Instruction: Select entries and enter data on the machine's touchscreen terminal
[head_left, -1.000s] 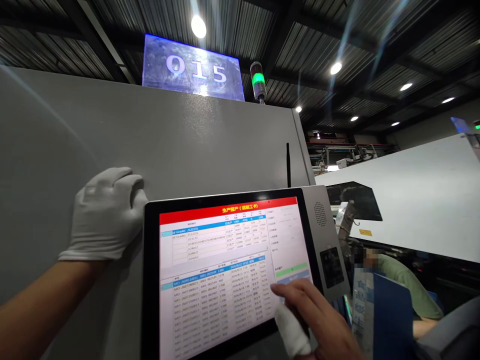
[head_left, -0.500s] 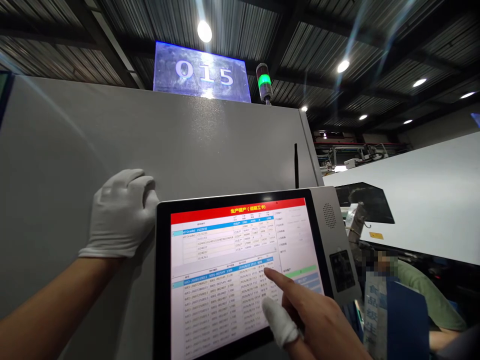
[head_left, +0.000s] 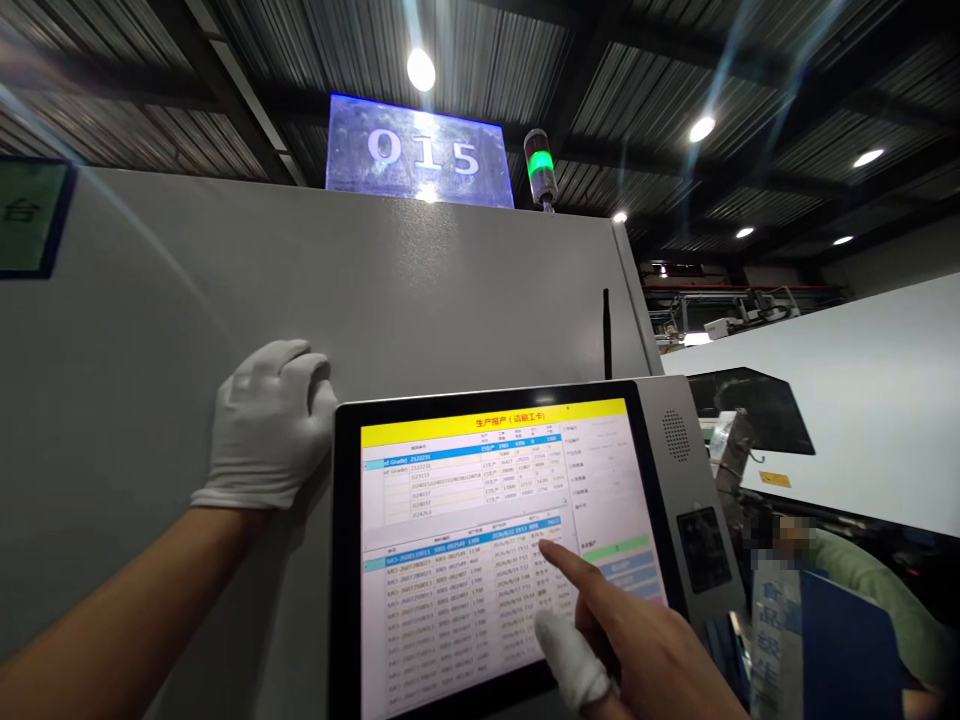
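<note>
A touchscreen terminal (head_left: pixel 495 545) with a black bezel shows tables of numbers under a yellow header bar. My right hand (head_left: pixel 637 640) is bare, with a white cot on the thumb; its forefinger is stretched out and its tip rests on a row in the lower table, the other fingers curled in. My left hand (head_left: pixel 266 425) wears a white glove and leans, fingers bent, against the grey machine panel (head_left: pixel 225 280) just left of the terminal's top corner, holding nothing.
A lit sign reading 015 (head_left: pixel 420 150) and a green signal lamp (head_left: pixel 540 165) stand on top of the machine. A white machine housing (head_left: pixel 847 390) lies to the right. A person in a green top (head_left: pixel 862 585) sits low at right, behind a blue folder (head_left: pixel 832 650).
The header bar on the screen has turned from red to yellow. My right forefinger moved up and left from the buttons at the screen's right onto the lower table. The view shifted left.
</note>
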